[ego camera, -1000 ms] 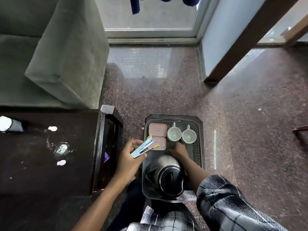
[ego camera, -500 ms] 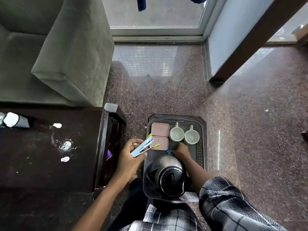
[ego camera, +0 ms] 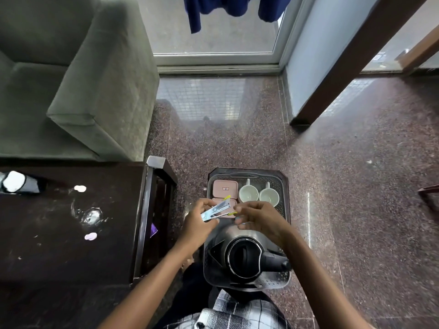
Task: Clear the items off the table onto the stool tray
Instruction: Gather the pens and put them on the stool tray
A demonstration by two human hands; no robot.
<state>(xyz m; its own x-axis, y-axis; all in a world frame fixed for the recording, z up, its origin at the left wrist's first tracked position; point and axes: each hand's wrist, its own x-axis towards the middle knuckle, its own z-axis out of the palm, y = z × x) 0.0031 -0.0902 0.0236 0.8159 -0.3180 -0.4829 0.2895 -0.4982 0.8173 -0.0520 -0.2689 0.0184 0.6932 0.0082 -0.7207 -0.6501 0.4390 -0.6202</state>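
My left hand (ego camera: 198,225) grips a small bundle of blue-grey sachets (ego camera: 217,210) with yellow tips, held over the left edge of the grey perforated tray (ego camera: 286,210) on the stool. My right hand (ego camera: 260,218) has come up beside it, fingers curled, and its thumb and forefinger pinch the yellow end of the lower sachet. In the tray stand two pink lidded boxes (ego camera: 225,188), two white cups (ego camera: 248,194) and a steel kettle (ego camera: 244,256) with a black lid. The near box is partly hidden by the sachets.
The dark table (ego camera: 59,233) lies to the left, with a black-and-white object (ego camera: 17,182) at its far left, small pale bits (ego camera: 80,188) and a wet smear (ego camera: 91,216). A grey sofa (ego camera: 78,79) stands behind it. Speckled floor surrounds the stool.
My right hand has lifted off the tray floor behind the kettle and moved up to the sachets' yellow end. My left hand has held the sachets nearly still.
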